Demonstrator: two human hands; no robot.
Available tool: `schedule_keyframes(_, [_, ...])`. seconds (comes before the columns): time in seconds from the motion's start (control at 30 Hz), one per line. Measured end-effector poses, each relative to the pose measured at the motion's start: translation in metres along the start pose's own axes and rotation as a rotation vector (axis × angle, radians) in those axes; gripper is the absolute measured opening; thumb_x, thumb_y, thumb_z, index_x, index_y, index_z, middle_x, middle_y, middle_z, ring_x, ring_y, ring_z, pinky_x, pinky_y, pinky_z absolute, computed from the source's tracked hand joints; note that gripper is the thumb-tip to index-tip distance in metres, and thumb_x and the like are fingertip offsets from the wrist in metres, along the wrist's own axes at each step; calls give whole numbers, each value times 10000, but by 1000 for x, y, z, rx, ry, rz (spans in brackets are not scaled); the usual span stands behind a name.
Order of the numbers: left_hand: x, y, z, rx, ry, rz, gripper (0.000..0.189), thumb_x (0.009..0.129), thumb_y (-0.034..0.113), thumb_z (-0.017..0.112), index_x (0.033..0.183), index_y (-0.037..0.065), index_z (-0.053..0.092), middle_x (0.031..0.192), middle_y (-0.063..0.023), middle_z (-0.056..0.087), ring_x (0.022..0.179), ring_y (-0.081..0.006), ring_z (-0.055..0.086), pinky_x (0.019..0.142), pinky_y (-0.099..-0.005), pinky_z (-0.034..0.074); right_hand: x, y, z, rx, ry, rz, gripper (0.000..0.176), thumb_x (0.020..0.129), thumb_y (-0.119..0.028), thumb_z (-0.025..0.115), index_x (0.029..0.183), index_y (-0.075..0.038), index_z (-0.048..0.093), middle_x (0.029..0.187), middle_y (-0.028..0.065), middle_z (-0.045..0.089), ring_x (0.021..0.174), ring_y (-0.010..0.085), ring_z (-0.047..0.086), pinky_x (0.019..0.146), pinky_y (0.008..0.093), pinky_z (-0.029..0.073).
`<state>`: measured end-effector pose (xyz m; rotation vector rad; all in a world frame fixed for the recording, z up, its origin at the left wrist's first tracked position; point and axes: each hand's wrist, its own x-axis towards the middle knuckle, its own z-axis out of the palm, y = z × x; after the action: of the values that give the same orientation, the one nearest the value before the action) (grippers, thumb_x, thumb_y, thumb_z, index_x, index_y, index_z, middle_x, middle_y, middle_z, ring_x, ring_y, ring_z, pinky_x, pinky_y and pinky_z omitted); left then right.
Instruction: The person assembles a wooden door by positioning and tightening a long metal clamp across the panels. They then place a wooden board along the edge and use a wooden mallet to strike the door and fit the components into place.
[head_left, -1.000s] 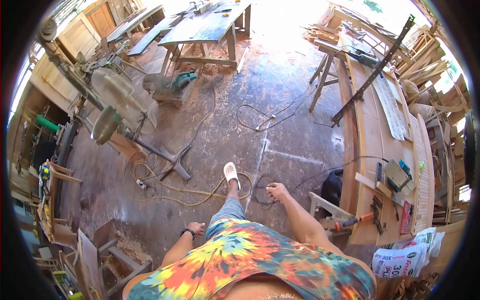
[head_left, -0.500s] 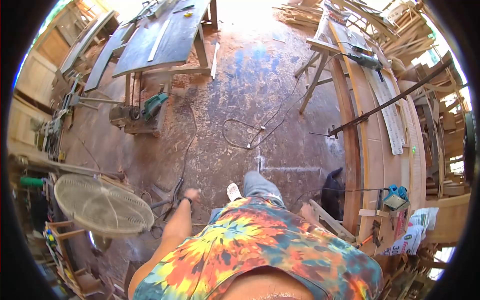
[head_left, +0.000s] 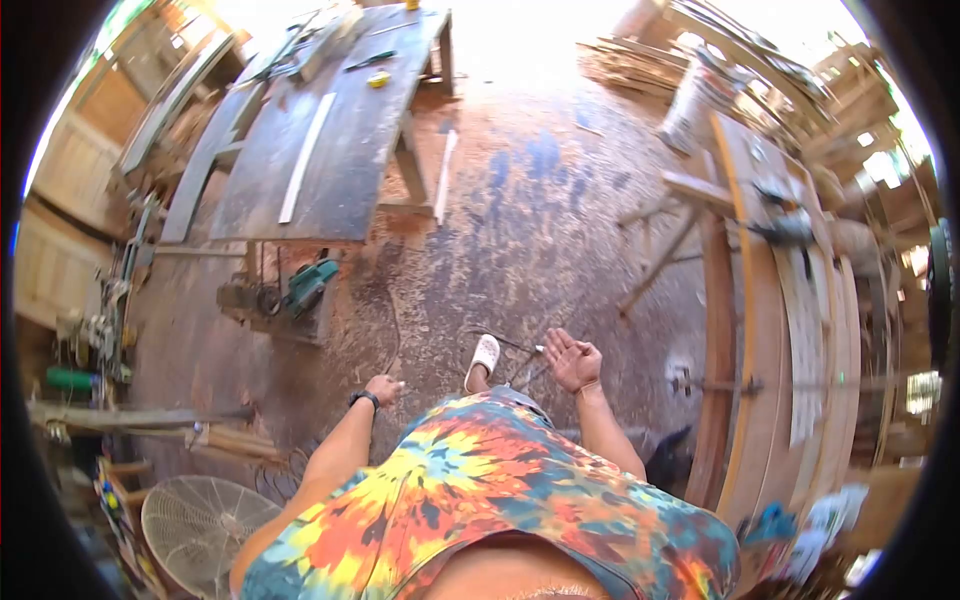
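Note:
My left hand (head_left: 383, 388), with a dark watch at its wrist, hangs low over the floor at left of centre. Its fingers are curled, and a small whitish bit shows at their tips, too small to name. On the other side, my right hand (head_left: 572, 362) is held out palm up, its fingers spread and nothing in it. Between the hands, a white shoe (head_left: 484, 358) stands on the dusty floor (head_left: 500, 240). Part of a cable lies behind my right hand.
A dark worktable (head_left: 335, 165) is ahead on the left, a green power tool (head_left: 312, 284) below its near edge. A round fan (head_left: 205, 530) is at lower left. Long boards (head_left: 765, 350) on trestles line the right, with a blue tool (head_left: 770, 525) at their near end.
My right hand has come up from beside the boards to the front and opened. The worktable and boards appear nearer, the fan has slid down the view, and the white shoe is more visible.

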<state>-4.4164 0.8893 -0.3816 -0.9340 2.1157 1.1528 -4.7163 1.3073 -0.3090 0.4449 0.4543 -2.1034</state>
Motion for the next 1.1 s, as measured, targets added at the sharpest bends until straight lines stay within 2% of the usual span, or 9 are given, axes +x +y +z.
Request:
schedule_keyframes(0.1, [0,54,-61,67,283,-69,455,829,395,665,1120,45,664,1092,-212,676,1044,-326,644,912,-425,496,81,-31,55,-247,82,36,643,828,-241,463,1422,2,426,1497,167,405,1389,301,372,1134,423,308])
schedule_keyframes(0.17, [10,82,-111,-143,495,-66,410,831,359,669,1080,33,668,1080,-213,678,1033,-338,649,893,-433,499,125,-54,74,-1928,370,-87,650,808,-219,542,1395,43,439,1345,209,557,1278,300,516,1041,362,421])
schedule_keyframes(0.23, [24,112,-166,-311,591,-123,381,850,308,669,1100,20,650,1080,-212,678,1025,-342,651,888,-421,504,157,-80,61,-2253,273,-242,660,785,-173,597,1384,56,441,1223,224,630,1093,295,641,919,324,502])
schedule_keyframes(0.37, [70,142,-273,-218,865,-24,438,839,337,689,1118,3,636,1064,-220,682,1015,-352,652,881,-423,506,192,-124,63,-1340,400,209,557,855,-152,569,1383,-6,465,1140,141,666,913,259,686,735,332,539])
schedule_keyframes(0.53, [187,170,-408,75,1081,-242,607,849,382,660,1286,-15,522,1322,-247,529,1247,-379,483,1050,-456,396,174,-168,-27,-974,890,181,378,874,-115,599,1239,-38,538,971,127,676,759,264,678,637,392,549])
schedule_keyframes(0.7, [264,173,-489,67,1017,-697,685,879,416,628,1405,60,370,1431,-181,415,1341,-348,390,1053,-522,382,100,-191,-169,-805,879,55,156,854,-84,587,987,-27,643,855,128,660,746,273,675,614,400,550])
schedule_keyframes(0.77, [277,162,-510,74,929,-779,626,896,407,610,1386,89,385,1423,-174,414,1335,-369,388,1043,-533,379,68,-172,-162,-611,910,10,210,861,-68,569,1060,-42,633,880,137,660,723,282,673,589,403,553])
schedule_keyframes(0.9, [275,164,-526,167,773,-753,591,887,417,617,1326,58,450,1404,-210,430,1325,-382,399,1046,-527,380,70,-151,-32,-796,1091,45,276,878,-84,560,1152,-54,581,912,135,664,702,269,666,567,383,542])
schedule_keyframes(1.1, [281,170,-512,88,894,-644,511,859,380,667,1175,2,529,1210,-226,581,1172,-390,547,1001,-459,440,96,-99,59,-856,1091,57,392,900,-126,578,1283,-66,517,982,137,675,706,259,669,551,363,530])
